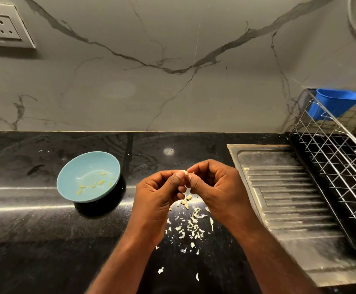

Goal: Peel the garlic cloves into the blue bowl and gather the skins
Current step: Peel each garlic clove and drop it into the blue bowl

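Left hand [158, 194] and right hand [213, 183] both pinch one garlic clove [185, 172], right of the blue bowl [83, 164]; we judge it light, slippery: grip its ends.

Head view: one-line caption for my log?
Over scattered skins on the counter, left hand and right hand pinch one clove; peeled cloves lie in the blue bowl.

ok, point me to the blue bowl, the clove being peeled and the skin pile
blue bowl [78, 169], head view, bare inner wall.
garlic clove [185, 172], head view, its exposed tip.
skin pile [192, 227], head view, middle of the scraps.
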